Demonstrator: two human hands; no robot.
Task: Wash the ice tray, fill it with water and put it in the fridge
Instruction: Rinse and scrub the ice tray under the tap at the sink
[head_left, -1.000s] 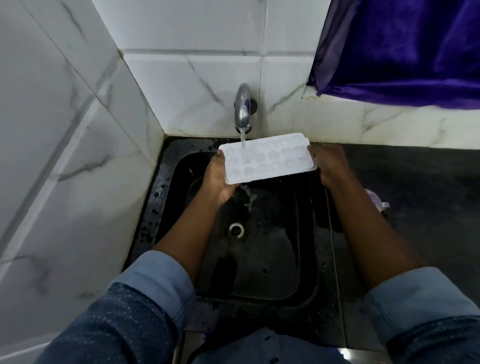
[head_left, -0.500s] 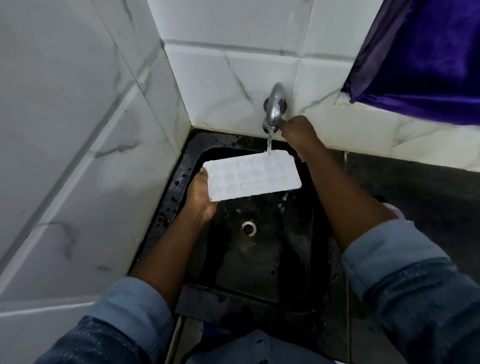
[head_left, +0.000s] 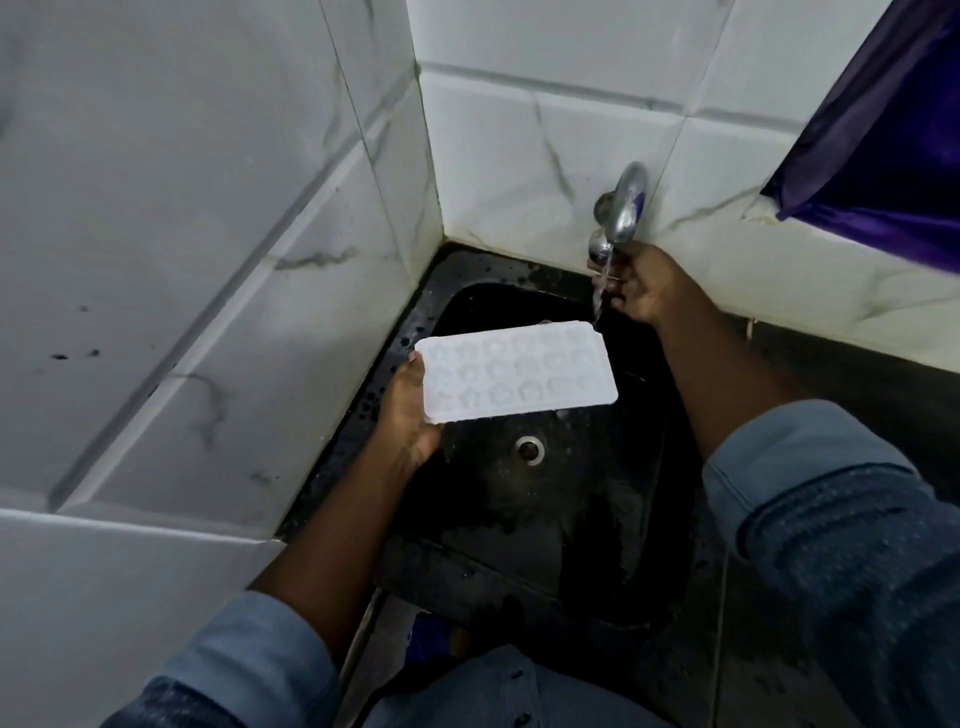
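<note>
1. White marble-look tiled corner, black sink (head_left: 561, 551) set into a dark counter (head_left: 857, 379).
2. Tray (head_left: 519, 376): white, cavities up, roughly level, held in the air over the sink, above and behind the drain (head_left: 530, 448).
3. Left hand (head_left: 410, 410) clamps the tray's left short end, thumb on the rim and fingers beneath. It is the only support.
4. Key relation: the tray's long axis runs left-right out from that grip, so the free right end sits nearest the water stream (head_left: 598, 299). The stream falls just past the far right corner, seemingly missing the cavities.
5. Right hand (head_left: 644, 283) is off the tray, up at the tap (head_left: 626, 208), fingers curled by its lower end. Can't tell if it actually clasps the tap.
6. Judgement: filling is probably finished, tap being closed. The one-handed end grip risks tipping.
7. Purple cloth (head_left: 893, 156) top right.
</note>
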